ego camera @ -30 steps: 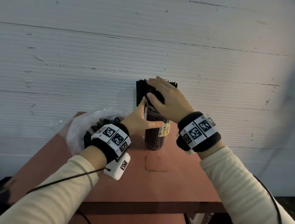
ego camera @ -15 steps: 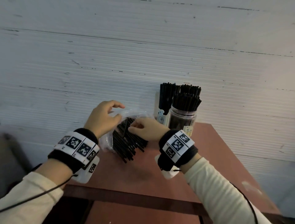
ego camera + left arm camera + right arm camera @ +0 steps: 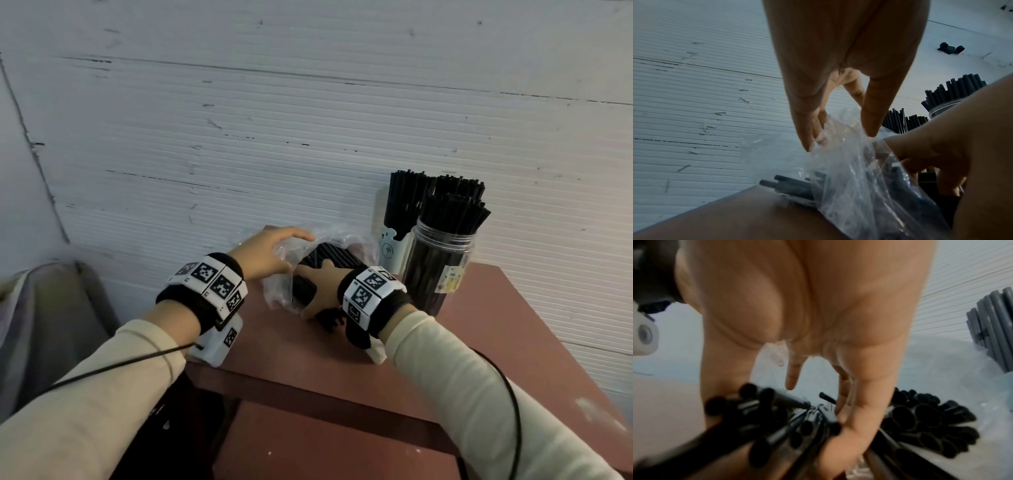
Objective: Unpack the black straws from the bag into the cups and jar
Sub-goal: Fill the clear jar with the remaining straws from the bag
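1. Fingers of the left hand (image 3: 265, 251) pinched the top of the clear plastic bag (image 3: 281, 291); in the left wrist view the thumb (image 3: 872, 113) sat on one side of the film and the other fingertips (image 3: 807, 129) on the other, holding its mouth up.
2. Right hand (image 3: 323, 286) was reaching into that mouth, fingers spread among the loose black straws (image 3: 329, 258); the right wrist view showed them pushing between open straw ends (image 3: 920, 417), but the blur did not show whether they had closed on any.
3. Bag lay on the reddish-brown table (image 3: 342, 356), towards its rear left corner, straws on their sides inside.
4. Clear jar (image 3: 440, 270) stood just to the right of the bag, packed with upright straws.
5. White cup (image 3: 394, 248) with a bear face stood behind it against the ribbed white wall (image 3: 308, 137), also full of straws.
6. Behind the jar a third bunch of straws (image 3: 459, 186) stood upright, its container hidden.
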`<action>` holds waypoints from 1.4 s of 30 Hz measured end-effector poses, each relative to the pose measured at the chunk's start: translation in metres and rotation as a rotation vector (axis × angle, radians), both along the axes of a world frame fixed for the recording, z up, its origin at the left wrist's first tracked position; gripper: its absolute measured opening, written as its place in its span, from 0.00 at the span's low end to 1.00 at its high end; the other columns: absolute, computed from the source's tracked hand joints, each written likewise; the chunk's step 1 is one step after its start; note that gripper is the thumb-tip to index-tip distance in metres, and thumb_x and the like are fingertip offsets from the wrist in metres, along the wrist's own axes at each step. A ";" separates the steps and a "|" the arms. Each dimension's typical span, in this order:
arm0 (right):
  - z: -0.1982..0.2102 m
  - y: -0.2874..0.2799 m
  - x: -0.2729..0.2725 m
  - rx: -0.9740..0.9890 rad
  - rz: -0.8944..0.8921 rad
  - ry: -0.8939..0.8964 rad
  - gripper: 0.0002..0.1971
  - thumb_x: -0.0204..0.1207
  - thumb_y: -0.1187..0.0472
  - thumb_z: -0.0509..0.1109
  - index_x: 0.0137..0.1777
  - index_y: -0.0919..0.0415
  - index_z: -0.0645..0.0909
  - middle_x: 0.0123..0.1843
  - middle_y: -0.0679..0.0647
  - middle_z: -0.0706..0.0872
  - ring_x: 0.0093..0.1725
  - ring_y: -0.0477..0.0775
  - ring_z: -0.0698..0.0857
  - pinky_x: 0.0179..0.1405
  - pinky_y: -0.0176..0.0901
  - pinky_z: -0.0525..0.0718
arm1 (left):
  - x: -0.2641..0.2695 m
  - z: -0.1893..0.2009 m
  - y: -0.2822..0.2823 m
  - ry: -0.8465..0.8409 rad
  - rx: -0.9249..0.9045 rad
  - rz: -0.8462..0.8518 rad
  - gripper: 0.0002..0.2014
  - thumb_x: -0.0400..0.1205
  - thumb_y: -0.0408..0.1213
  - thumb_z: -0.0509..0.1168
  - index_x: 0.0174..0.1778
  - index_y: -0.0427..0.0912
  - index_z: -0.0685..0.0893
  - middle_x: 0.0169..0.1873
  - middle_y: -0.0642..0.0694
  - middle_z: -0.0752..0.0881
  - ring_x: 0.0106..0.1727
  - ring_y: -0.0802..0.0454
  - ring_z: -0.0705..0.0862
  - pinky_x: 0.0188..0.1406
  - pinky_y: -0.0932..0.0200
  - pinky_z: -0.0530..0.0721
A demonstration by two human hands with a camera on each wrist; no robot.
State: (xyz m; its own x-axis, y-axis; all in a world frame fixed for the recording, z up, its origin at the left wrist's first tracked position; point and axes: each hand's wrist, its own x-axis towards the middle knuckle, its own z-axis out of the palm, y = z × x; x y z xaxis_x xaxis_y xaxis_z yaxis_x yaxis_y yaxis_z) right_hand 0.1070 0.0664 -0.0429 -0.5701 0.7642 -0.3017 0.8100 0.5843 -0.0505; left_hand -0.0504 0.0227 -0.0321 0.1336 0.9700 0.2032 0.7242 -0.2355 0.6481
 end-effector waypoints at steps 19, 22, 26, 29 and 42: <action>0.000 0.016 0.024 -0.101 0.207 0.171 0.27 0.75 0.64 0.71 0.71 0.45 0.69 0.52 0.52 0.83 0.40 0.49 0.83 0.38 0.35 0.82 | -0.002 0.001 0.001 -0.032 -0.027 0.032 0.31 0.76 0.22 0.70 0.71 0.56 0.79 0.77 0.54 0.73 0.78 0.53 0.70 0.70 0.62 0.67; 0.000 0.017 0.027 -0.117 0.205 0.216 0.16 0.75 0.66 0.71 0.61 0.50 0.80 0.53 0.51 0.83 0.45 0.50 0.81 0.42 0.35 0.80 | -0.003 0.001 0.002 -0.037 -0.028 0.027 0.31 0.76 0.22 0.71 0.71 0.55 0.79 0.77 0.54 0.73 0.80 0.54 0.68 0.74 0.60 0.67; 0.001 0.016 0.030 -0.115 0.165 0.321 0.11 0.73 0.65 0.72 0.52 0.53 0.85 0.54 0.54 0.86 0.51 0.58 0.85 0.56 0.51 0.85 | -0.004 -0.003 0.004 -0.047 -0.052 0.033 0.31 0.76 0.23 0.72 0.70 0.57 0.79 0.80 0.51 0.69 0.81 0.54 0.67 0.66 0.65 0.69; 0.007 0.014 0.036 -0.132 0.141 0.396 0.11 0.72 0.65 0.72 0.52 0.52 0.86 0.53 0.54 0.87 0.53 0.58 0.86 0.60 0.53 0.84 | -0.003 -0.005 0.003 -0.027 -0.050 0.034 0.30 0.77 0.24 0.72 0.71 0.56 0.78 0.80 0.51 0.69 0.80 0.53 0.68 0.67 0.64 0.69; 0.051 -0.015 0.100 -0.172 0.115 0.442 0.14 0.72 0.68 0.71 0.51 0.48 0.87 0.45 0.47 0.87 0.34 0.41 0.82 0.35 0.33 0.81 | 0.055 -0.005 -0.009 0.303 0.295 -0.033 0.41 0.66 0.48 0.80 0.75 0.50 0.73 0.75 0.48 0.70 0.77 0.50 0.67 0.77 0.53 0.65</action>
